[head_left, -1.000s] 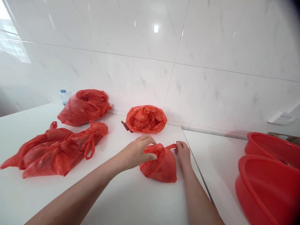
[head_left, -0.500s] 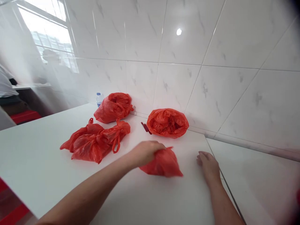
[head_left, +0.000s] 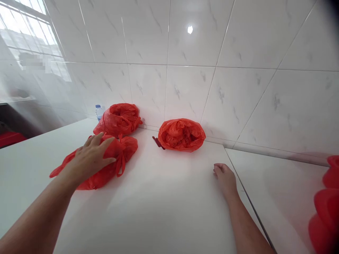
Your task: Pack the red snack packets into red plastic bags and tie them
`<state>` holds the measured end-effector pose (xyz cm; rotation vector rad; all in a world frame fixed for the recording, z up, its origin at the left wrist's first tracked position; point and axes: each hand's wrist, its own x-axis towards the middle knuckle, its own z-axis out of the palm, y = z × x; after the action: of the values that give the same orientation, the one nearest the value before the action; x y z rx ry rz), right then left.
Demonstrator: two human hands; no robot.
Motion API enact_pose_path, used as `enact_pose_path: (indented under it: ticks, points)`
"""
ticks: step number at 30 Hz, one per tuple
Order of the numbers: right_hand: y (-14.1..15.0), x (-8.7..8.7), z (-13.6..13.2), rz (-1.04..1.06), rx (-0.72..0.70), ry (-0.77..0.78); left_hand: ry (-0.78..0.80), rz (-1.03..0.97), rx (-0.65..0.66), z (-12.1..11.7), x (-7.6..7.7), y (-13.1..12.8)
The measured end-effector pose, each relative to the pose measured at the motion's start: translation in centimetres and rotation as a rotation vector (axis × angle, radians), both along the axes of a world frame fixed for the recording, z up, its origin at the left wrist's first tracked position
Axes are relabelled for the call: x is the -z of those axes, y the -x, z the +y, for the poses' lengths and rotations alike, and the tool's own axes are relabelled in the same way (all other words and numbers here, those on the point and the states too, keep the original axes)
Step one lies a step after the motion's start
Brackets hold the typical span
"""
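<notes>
**L hand (head_left: pixel 91 155) spread over tied red bags (head_left: pixel 103 176), R hand (head_left: pixel 225 179) loosely curled**

Tied red bags lie bunched on L side of white tabletop (head_left: pixel 159 201). L hand palm-down above them, fingers & thumb apart, thumb nr the knotted part; can't tell if it's touching. R hand well apart, over R part of tabletop nr the seam (head_left: pixel 245 190), fingers bent in, thumb close to index; can't tell if tips meet, nor if it's resting on surface. Nearest bag to R hand: open red bag (head_left: pixel 182 135), mid-rear by tiled wall (head_left: pixel 190 91), mouth facing fwd, crumpled red plastic inside. Small dk red tool (head_left: pixel 158 142) just beside it, L side. Rear L: another red bag (head_left: pixel 119 120), w/ clear bottle (head_left: pixel 99 112), blue cap, behind. Red tubs (head_left: pixel 325 211) at far R edge, partly cut off.
</notes>
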<state>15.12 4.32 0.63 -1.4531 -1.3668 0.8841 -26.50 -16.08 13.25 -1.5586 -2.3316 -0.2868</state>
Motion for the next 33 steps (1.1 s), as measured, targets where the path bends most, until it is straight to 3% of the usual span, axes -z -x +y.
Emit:
enact_pose_path:
  ticks: [5, 9, 13, 16, 21, 28, 33]
  points:
    - [0.0, 0.0, -0.1, -0.042, -0.012, -0.004, -0.062, 0.072, 0.29, 3.5, 0.6, -4.8]
    - [0.0, 0.1, -0.1, -0.054, -0.023, -0.009, -0.046, -0.112, 0.604, 7.6, 0.6, -8.7]
    - [0.0, 0.2, -0.1, -0.056, -0.031, -0.015, -0.039, -0.39, 0.733, 12.4, 1.6, -11.5]
    - [0.0, 0.2, -0.1, -0.055, -0.035, -0.016, -0.012, -0.556, 0.723, 16.1, 2.7, -13.6]
    - [-0.1, 0.1, 0.0, -0.064, -0.043, -0.017, 0.002, -0.534, 0.657, 20.4, 5.0, -16.2]
    - [1.1, -0.4, -0.4, -0.209, -0.034, -0.084, 0.044, -0.408, 0.523, 22.5, 7.7, -17.2]
    - [4.4, -1.0, -1.7, -0.494, -0.097, -0.364, 0.089, -0.323, 0.482, 23.3, 8.7, -17.1]
